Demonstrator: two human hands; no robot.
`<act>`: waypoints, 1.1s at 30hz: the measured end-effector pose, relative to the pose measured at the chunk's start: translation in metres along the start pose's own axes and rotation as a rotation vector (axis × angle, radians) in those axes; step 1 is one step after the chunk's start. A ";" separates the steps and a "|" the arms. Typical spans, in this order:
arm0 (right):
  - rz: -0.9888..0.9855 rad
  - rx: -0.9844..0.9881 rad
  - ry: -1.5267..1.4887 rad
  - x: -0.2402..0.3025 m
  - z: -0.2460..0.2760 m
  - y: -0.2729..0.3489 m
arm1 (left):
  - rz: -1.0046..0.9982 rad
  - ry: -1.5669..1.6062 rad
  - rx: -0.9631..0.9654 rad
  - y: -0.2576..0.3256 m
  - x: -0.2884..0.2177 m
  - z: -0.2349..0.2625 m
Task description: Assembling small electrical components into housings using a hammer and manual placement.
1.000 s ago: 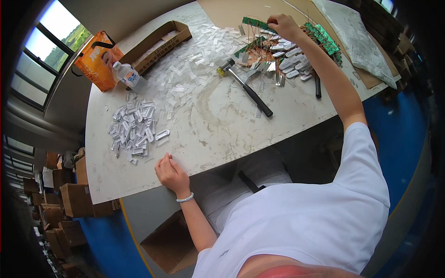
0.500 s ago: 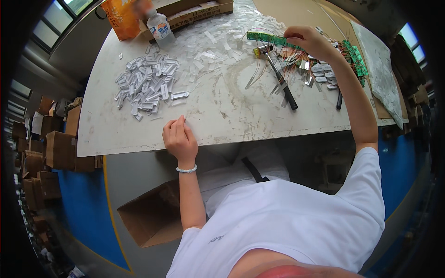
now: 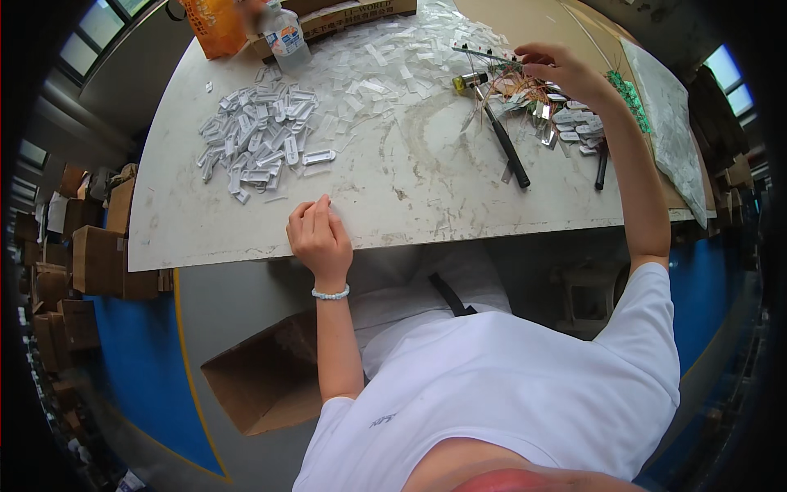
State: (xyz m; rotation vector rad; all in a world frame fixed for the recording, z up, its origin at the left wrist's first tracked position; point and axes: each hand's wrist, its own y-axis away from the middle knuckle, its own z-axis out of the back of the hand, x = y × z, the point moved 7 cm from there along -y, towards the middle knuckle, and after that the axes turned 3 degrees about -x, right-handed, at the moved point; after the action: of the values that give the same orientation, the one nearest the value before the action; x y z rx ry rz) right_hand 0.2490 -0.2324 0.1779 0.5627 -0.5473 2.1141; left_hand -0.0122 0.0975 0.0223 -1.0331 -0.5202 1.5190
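- Had the right hand (image 3: 563, 74) at the right-hand end of a long, narrow, green circuit-board strip (image 3: 488, 55), seemingly raised over the far part of the worn white tabletop (image 3: 393, 184).
- Could not tell a pinch from a release in the slightly blurred, partly spread fingers at that end.
- Showed the strip nearly edge-on, just beyond the head of a black-handled, yellow-faced metal hammer (image 3: 503, 143), with a tangle of thin orange-red wires (image 3: 518, 84) beneath and beside it.
- Called, by judgement, for a light hold on the strip's bare edge, clear of the wire joints, to spare them any strain.
- Needed, most likely, enough height and slack to keep from snagging the hammer or the small, shiny, flat metal plates (image 3: 543, 110) nearby.
- Had the left hand (image 3: 322, 238) at the near edge of the tabletop, loosely curled, with nothing visible in its fingers; could not tell about the hidden palm.
- Could have used the left hand to good effect in gathering loose wires before any pull.
- Had a heap of white, oblong plastic frames (image 3: 262, 135) beyond the left hand, well apart from the strip.
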 end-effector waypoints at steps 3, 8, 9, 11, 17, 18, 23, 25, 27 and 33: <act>-0.075 0.001 -0.171 -0.026 0.004 0.000 | -0.004 0.006 0.011 0.001 -0.001 -0.003; -0.221 0.122 -0.633 -0.030 -0.022 0.009 | 0.003 0.001 0.007 0.000 0.001 0.000; -0.210 0.118 -0.671 -0.032 -0.026 0.011 | 0.000 0.010 -0.002 -0.001 0.001 0.001; -0.189 0.118 -0.678 -0.029 -0.031 0.017 | 0.004 0.009 0.008 0.002 0.000 -0.003; -0.166 0.122 -0.713 -0.008 -0.045 0.025 | 0.009 -0.007 0.019 0.002 0.000 -0.001; -0.167 0.085 -0.708 -0.009 -0.045 0.025 | 0.014 -0.008 0.018 0.001 0.002 -0.001; -0.217 -0.071 -0.662 -0.027 -0.024 0.023 | 0.024 -0.009 0.010 -0.001 -0.002 -0.004; -0.041 -0.299 -0.331 -0.016 -0.003 0.019 | 0.007 0.010 0.013 -0.001 -0.001 -0.002; -0.032 -0.314 -0.116 0.009 -0.017 0.019 | 0.020 0.006 0.024 -0.003 0.000 -0.002; 0.040 -0.201 0.394 0.083 -0.144 0.039 | 0.112 0.034 0.052 -0.040 0.024 -0.011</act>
State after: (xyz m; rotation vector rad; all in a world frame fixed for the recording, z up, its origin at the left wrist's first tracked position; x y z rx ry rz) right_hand 0.1447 -0.1203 0.1025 0.0176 -0.5376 2.1025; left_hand 0.0205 0.1268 0.0406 -1.0603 -0.4022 1.6020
